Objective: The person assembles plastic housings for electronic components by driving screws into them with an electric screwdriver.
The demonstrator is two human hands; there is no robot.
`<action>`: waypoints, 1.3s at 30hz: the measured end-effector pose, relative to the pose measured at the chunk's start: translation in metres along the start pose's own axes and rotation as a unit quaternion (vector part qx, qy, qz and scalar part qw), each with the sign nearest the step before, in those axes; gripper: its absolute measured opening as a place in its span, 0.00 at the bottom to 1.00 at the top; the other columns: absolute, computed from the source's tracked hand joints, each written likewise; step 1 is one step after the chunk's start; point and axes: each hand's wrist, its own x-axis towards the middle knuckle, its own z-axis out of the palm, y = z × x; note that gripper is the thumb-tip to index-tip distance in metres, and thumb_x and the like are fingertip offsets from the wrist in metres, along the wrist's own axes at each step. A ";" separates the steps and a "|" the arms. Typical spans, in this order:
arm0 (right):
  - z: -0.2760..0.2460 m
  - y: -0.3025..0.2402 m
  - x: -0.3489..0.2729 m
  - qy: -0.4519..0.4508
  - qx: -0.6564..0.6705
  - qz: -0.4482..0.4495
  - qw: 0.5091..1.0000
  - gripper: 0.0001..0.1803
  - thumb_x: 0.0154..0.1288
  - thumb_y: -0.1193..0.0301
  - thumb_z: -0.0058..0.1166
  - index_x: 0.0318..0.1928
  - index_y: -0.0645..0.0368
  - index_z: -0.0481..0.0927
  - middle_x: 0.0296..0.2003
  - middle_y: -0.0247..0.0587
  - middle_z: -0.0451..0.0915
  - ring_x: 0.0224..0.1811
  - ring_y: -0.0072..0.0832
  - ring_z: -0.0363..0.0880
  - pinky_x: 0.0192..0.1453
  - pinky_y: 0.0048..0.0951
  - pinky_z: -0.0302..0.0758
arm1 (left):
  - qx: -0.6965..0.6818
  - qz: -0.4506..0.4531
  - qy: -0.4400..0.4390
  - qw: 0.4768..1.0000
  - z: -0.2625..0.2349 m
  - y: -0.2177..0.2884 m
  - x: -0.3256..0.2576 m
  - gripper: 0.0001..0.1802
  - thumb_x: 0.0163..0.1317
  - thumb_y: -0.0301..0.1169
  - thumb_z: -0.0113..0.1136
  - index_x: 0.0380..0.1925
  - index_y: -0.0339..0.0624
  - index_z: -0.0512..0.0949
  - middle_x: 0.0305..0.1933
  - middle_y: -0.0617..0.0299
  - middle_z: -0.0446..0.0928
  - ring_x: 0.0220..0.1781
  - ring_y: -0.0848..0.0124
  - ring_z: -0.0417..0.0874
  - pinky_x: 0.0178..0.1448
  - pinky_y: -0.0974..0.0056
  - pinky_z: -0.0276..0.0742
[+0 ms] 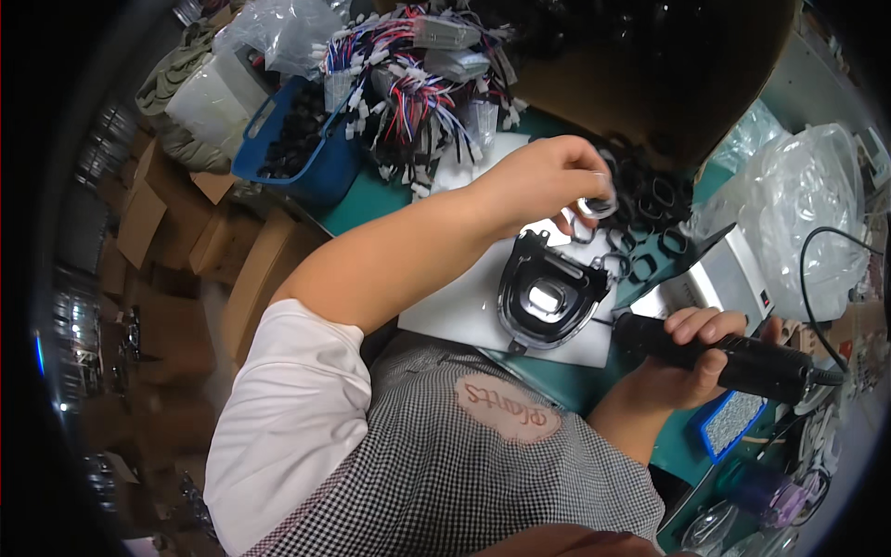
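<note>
A black corded electric screwdriver (766, 369) lies in my right hand (682, 362), fingers wrapped round its body and its tip pointing left. The tip is beside a black plastic housing (515, 311) with a shiny, light-coloured rectangular piece (546, 298) in its middle. This housing rests on a white foam board (445, 311). Above its far side, my left hand (548, 181) pinches a small shiny silver-and-dark part (599, 206), partly hidden by the fingers. Several black ring-shaped parts (661, 193) are heaped just beyond that hand.
Bundled wires with white connectors (408, 102) lie at the back, beside a blue basket (251, 153) of black parts. A silver box (729, 269), clear plastic bags (798, 213) and a blue-rimmed tray (713, 436) of small pieces stand right. Cardboard boxes (167, 218) fill the left.
</note>
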 end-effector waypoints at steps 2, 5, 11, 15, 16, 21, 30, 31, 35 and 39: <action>-0.005 -0.001 0.003 -0.020 -0.001 -0.005 1.000 0.43 0.61 0.67 0.60 0.69 0.55 0.49 0.31 0.43 0.70 0.23 0.30 0.73 0.27 0.32 0.77 | -0.048 -0.035 0.019 0.998 -0.004 -0.026 -0.010 0.12 0.63 0.31 0.56 0.44 0.38 0.73 0.39 0.58 0.79 0.32 0.72 0.82 0.27 0.70 0.75; -0.013 -0.001 0.003 -0.036 -0.021 -0.007 0.999 0.42 0.62 0.66 0.59 0.70 0.55 0.49 0.31 0.44 0.70 0.24 0.29 0.73 0.29 0.33 0.77 | -0.043 -0.062 0.026 0.997 -0.003 -0.044 -0.025 0.13 0.63 0.31 0.56 0.45 0.38 0.71 0.39 0.58 0.79 0.32 0.72 0.82 0.26 0.72 0.75; -0.015 0.003 0.004 -0.064 -0.028 -0.007 0.998 0.40 0.63 0.68 0.56 0.70 0.56 0.49 0.32 0.44 0.70 0.24 0.29 0.73 0.30 0.34 0.78 | -0.051 -0.058 0.044 0.996 0.005 -0.068 -0.044 0.14 0.63 0.31 0.56 0.46 0.36 0.71 0.36 0.61 0.78 0.30 0.75 0.79 0.26 0.73 0.73; -0.014 0.004 0.001 -0.047 -0.036 0.000 0.998 0.39 0.63 0.68 0.55 0.70 0.55 0.50 0.32 0.44 0.71 0.25 0.29 0.74 0.31 0.35 0.78 | -0.057 -0.063 -0.006 0.996 0.001 -0.069 -0.052 0.15 0.63 0.32 0.58 0.48 0.38 0.75 0.33 0.66 0.77 0.28 0.80 0.72 0.30 0.76 0.67; -0.014 0.004 0.000 -0.045 -0.039 0.004 0.998 0.39 0.63 0.68 0.55 0.70 0.55 0.50 0.32 0.44 0.71 0.25 0.29 0.74 0.31 0.35 0.78 | -0.059 -0.067 -0.007 0.996 0.001 -0.072 -0.053 0.15 0.63 0.32 0.58 0.48 0.38 0.75 0.33 0.66 0.77 0.28 0.80 0.72 0.30 0.76 0.67; -0.019 0.006 0.003 -0.072 -0.023 0.008 0.997 0.37 0.64 0.68 0.54 0.70 0.53 0.52 0.33 0.45 0.72 0.26 0.30 0.74 0.32 0.36 0.78 | 0.097 -0.014 -0.001 0.995 0.008 -0.067 -0.060 0.17 0.59 0.33 0.64 0.46 0.37 0.76 0.28 0.66 0.79 0.28 0.81 0.73 0.32 0.74 0.69; -0.029 0.005 0.007 -0.102 -0.026 0.004 0.994 0.36 0.66 0.66 0.51 0.69 0.53 0.48 0.34 0.45 0.72 0.28 0.31 0.75 0.34 0.37 0.79 | 0.497 0.370 0.069 0.782 0.018 -0.096 -0.048 0.11 0.44 0.35 0.72 0.20 0.46 0.77 0.24 0.64 0.76 0.37 0.63 0.78 0.40 0.58 0.72; -0.029 0.006 0.006 -0.099 -0.027 0.006 0.995 0.36 0.66 0.66 0.51 0.69 0.53 0.48 0.34 0.45 0.72 0.28 0.31 0.75 0.34 0.37 0.79 | 0.513 0.357 0.068 0.778 0.021 -0.095 -0.051 0.10 0.44 0.34 0.71 0.21 0.47 0.78 0.28 0.66 0.76 0.43 0.63 0.77 0.45 0.57 0.70; -0.029 0.006 0.006 -0.103 -0.023 0.009 0.994 0.35 0.66 0.66 0.51 0.69 0.53 0.49 0.34 0.46 0.72 0.28 0.32 0.75 0.34 0.38 0.79 | 0.533 0.308 0.054 0.786 0.022 -0.106 -0.048 0.10 0.43 0.34 0.71 0.23 0.47 0.79 0.29 0.66 0.76 0.44 0.63 0.76 0.47 0.57 0.69; -0.030 0.006 0.005 -0.106 -0.017 0.012 0.994 0.35 0.66 0.66 0.51 0.69 0.52 0.49 0.34 0.47 0.72 0.28 0.32 0.75 0.34 0.39 0.79 | 0.516 0.348 0.054 0.781 0.018 -0.117 -0.045 0.09 0.44 0.36 0.70 0.24 0.48 0.80 0.29 0.66 0.76 0.45 0.63 0.76 0.49 0.56 0.67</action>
